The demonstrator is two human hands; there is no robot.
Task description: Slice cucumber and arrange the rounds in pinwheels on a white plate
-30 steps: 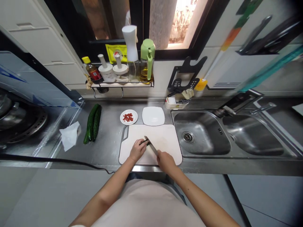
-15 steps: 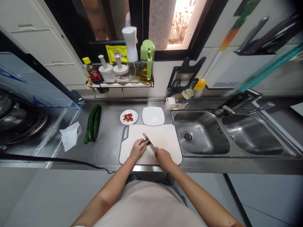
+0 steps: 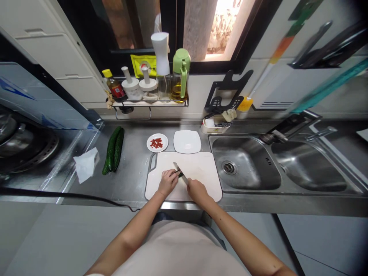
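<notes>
On the white cutting board (image 3: 201, 165), my right hand (image 3: 197, 190) is closed around the handle of a kitchen knife (image 3: 180, 171). The blade points up and to the left, its tip beyond my left fingers. My left hand (image 3: 168, 181) is closed, with fingertips pressed on a small dark green piece of food (image 3: 180, 174) beside the blade. Its kind is too small to make out, and my fingers hide part of it. Behind the board are a small white plate (image 3: 149, 144) with chopped red bits (image 3: 156, 143) and a white square plate (image 3: 186, 142).
Two cucumbers (image 3: 114, 149) and a crumpled white tissue (image 3: 86, 165) lie to the left. A double steel sink (image 3: 250, 168) adjoins the board's right side. Above the counter, a wall rack (image 3: 149, 102) carries bottles and jars. A black cable (image 3: 86, 195) runs along the front left edge.
Both hands stay nearly in place; my right hand and the knife handle have shifted very slightly left. The whole view has moved a little.
</notes>
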